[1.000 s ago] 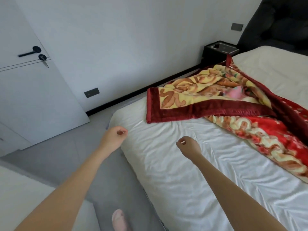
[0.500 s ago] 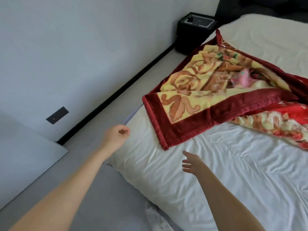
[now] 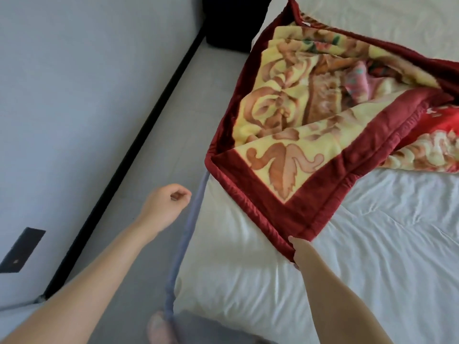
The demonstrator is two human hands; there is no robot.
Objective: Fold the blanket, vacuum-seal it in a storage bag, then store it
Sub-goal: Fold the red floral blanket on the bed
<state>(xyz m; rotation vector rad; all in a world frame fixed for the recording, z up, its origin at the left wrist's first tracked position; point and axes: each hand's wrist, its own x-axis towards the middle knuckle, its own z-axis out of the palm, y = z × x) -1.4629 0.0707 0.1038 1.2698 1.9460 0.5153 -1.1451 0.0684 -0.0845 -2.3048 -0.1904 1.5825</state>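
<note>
The blanket [image 3: 323, 135] lay rumpled and partly doubled over itself on the bed [image 3: 372, 256], filling the view from 12 to 3 o'clock, with its near red-bordered corner pointing to 6 o'clock. The right hand [image 3: 301, 254] pinched that corner, thumb on top and fingers beneath. The left hand [image 3: 165, 207], at 9 o'clock of the corner and over the floor [image 3: 159, 135] beside the bed edge, was loosely curled and held nothing.

Step in hand, as judged: folding, at its start. Sealing and storing were not begun. The next move likely called for the left hand to take a second corner, so that the edge could be drawn taut and laid square.

Count:
- one blanket
- one bed
- two hands
- one foot [image 3: 161, 328] at 6 o'clock
- one dark cabinet [image 3: 231, 21] at 12 o'clock
- one wall plate [image 3: 22, 249] at 8 o'clock
- no bag in view
</note>
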